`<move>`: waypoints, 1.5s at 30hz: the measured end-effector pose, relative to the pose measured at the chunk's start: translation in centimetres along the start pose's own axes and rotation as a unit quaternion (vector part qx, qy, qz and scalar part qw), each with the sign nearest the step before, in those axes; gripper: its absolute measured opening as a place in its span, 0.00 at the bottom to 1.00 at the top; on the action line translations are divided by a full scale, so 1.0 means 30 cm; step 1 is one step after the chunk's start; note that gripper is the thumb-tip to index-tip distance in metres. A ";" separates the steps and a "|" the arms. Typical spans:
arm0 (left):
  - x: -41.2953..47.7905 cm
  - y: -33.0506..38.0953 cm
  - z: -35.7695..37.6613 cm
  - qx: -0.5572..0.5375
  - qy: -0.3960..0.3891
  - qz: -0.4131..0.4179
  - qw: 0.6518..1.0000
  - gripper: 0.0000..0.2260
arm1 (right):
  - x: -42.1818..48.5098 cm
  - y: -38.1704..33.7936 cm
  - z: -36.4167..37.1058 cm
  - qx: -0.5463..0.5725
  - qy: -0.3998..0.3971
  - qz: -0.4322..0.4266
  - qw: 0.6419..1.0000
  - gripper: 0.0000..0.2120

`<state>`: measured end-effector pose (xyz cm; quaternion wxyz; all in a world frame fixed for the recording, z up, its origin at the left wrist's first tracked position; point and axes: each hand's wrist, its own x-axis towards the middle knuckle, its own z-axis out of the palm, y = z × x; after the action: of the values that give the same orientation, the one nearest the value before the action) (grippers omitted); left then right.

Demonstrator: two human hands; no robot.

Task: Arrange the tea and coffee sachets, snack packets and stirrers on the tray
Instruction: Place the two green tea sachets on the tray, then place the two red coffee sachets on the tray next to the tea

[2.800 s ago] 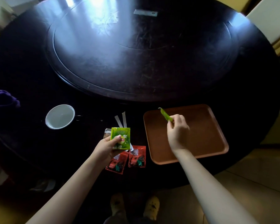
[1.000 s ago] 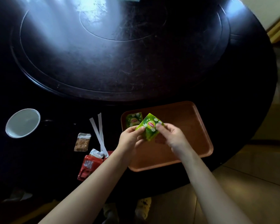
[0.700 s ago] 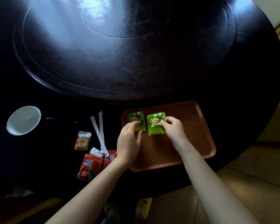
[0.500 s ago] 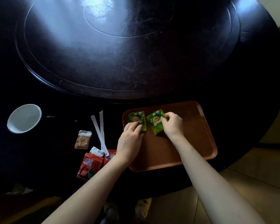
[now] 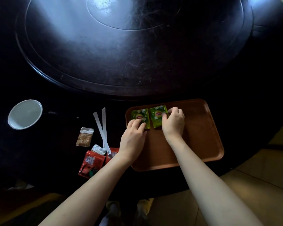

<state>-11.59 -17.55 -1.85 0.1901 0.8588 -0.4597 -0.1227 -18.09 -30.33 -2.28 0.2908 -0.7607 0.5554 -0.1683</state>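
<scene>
A brown tray (image 5: 194,136) lies on the dark round table near its front edge. Two green tea sachets lie flat side by side in the tray's far left corner. My left hand (image 5: 132,139) has its fingertips on the lower edge of the left sachet (image 5: 140,115). My right hand (image 5: 173,123) pinches the right side of the right sachet (image 5: 157,115). Left of the tray, on the table, lie two white paper-wrapped stirrers (image 5: 101,126), a small brown snack packet (image 5: 85,137) and red packets (image 5: 91,162) with a white-topped sachet (image 5: 98,150) over them.
A white cup (image 5: 24,114) stands at the far left of the table. A large raised turntable (image 5: 121,46) fills the table's middle behind the tray. The table's front edge curves just below the tray, with tiled floor and my feet beneath.
The second green sachet went from between both hands down onto the tray, beside the first. It now lies flat and straight; my left hand stays on the left sachet.
</scene>
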 end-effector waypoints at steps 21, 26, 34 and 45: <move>-0.165 -0.380 -0.233 -0.083 0.129 -0.188 0.970 0.15 | -0.315 -0.165 0.006 0.002 -0.111 -0.200 0.974 0.05; -0.190 -0.494 -0.244 -0.037 0.035 -0.217 0.975 0.28 | -0.510 -0.228 0.138 -0.121 -0.261 -0.308 0.907 0.14; -0.177 -0.542 -0.242 -0.116 0.041 -0.222 0.967 0.31 | -0.589 -0.275 0.235 -0.167 -0.259 -0.265 0.914 0.23; -0.334 -0.507 -0.227 -0.204 0.060 -0.139 0.967 0.10 | -0.635 -0.285 0.250 -0.082 -0.272 -0.208 0.936 0.14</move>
<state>-3.14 -0.04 -2.05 0.3690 0.8633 -0.2888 -0.1874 -13.59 -8.61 -1.43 0.3262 -0.8969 0.2965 0.0349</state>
